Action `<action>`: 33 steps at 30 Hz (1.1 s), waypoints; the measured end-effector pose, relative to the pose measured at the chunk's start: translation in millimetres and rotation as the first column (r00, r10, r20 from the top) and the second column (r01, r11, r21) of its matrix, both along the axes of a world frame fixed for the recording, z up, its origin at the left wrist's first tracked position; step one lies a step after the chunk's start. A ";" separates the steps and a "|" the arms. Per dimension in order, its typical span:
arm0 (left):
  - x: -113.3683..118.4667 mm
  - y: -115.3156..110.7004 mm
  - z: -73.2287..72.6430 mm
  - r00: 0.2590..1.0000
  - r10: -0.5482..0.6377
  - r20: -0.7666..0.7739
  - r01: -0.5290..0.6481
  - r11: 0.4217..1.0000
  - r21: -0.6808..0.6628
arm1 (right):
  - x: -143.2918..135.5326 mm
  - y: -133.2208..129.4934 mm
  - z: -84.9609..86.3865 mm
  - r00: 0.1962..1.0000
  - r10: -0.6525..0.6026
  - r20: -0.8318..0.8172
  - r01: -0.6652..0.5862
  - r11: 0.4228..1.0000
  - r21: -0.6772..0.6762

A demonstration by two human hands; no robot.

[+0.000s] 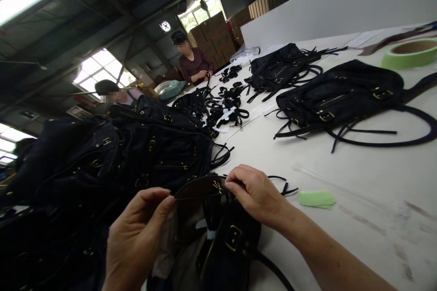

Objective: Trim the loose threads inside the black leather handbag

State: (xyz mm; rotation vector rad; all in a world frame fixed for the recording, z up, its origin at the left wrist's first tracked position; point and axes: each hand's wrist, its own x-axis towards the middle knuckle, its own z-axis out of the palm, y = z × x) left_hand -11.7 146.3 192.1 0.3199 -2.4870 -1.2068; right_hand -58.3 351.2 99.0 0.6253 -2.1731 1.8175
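A dark bag (225, 236) with brass buckles lies at the near edge of the white worktop (358, 218), directly under and between the person's two hands, its mouth turned up towards them. The left hand (136, 236) comes in from below with thumb and forefinger pinched together on the bag's thin rim, while the right hand (256, 193) reaches across from the right and closes its fingertips on the same rim by a small brass fitting; the two hands sit a little apart, both clamped on the bag's upper edge. Just to the left a big heap of similar dark bags (112, 154) rises from the worktop, touching the one in hand. To the right, near the right wrist, lies a small green slip of tape (316, 198). Farther out rest another dark bag with long straps (341, 95), a further one behind it (283, 66), and a scatter of black straps (225, 104) between. A green tape roll (411, 53) sits at the far right. Two other people (193, 61) stand at the far end, with stacked cardboard boxes (218, 34) behind them.
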 end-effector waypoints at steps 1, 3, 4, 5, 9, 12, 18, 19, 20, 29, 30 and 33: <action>2.5 4.3 -0.9 1.000 -0.011 -0.004 0.011 0.998 -0.055 | 1.9 -1.5 1.8 0.999 0.019 0.040 -0.016 0.996 -0.092; 5.8 10.9 -1.9 0.999 -0.047 -0.025 0.042 0.982 -0.185 | 6.3 -5.9 4.7 0.983 0.107 0.147 -0.057 0.949 -0.311; 6.5 13.1 -2.4 0.997 -0.075 -0.033 0.065 0.968 -0.243 | 8.5 -8.4 5.7 0.972 0.147 0.185 -0.060 0.911 -0.407; 6.6 14.7 -3.2 0.993 -0.113 -0.036 0.098 0.952 -0.289 | 10.5 -11.0 6.2 0.967 0.162 0.198 -0.050 0.878 -0.476; 4.7 21.6 -9.4 0.960 -0.282 -0.002 0.261 0.892 -0.370 | 15.0 -18.3 5.4 1.000 -0.013 -0.008 0.007 0.884 -0.468; 5.4 31.7 -12.2 0.940 -0.338 0.035 0.327 0.873 -0.362 | 15.2 -20.1 3.8 0.979 -0.040 -0.198 -0.044 0.915 -0.402; 13.4 38.0 -3.2 0.975 -0.223 0.008 0.214 0.925 -0.313 | 15.8 -23.8 3.8 0.985 0.015 -0.169 -0.088 0.896 -0.436; 15.1 35.4 -2.1 0.981 -0.191 0.002 0.183 0.933 -0.310 | 16.3 -25.9 3.8 0.984 0.034 -0.177 -0.109 0.895 -0.433; 17.1 32.5 -1.6 0.986 -0.165 -0.002 0.156 0.938 -0.310 | 16.8 -28.6 3.5 0.981 0.054 -0.186 -0.130 0.896 -0.425; 37.0 21.3 2.8 0.998 -0.003 -0.055 -0.012 0.966 -0.258 | 22.1 -56.0 15.5 0.936 0.212 -0.280 -0.266 0.948 -0.173; 38.5 17.2 2.3 0.998 0.025 -0.064 -0.041 0.966 -0.254 | 21.0 -59.8 20.5 0.933 0.232 -0.276 -0.278 0.950 -0.142; 45.8 -1.7 -8.8 0.994 0.048 -0.095 -0.086 0.891 -0.446 | 14.0 -77.3 32.4 0.935 0.303 -0.181 -0.311 0.950 -0.014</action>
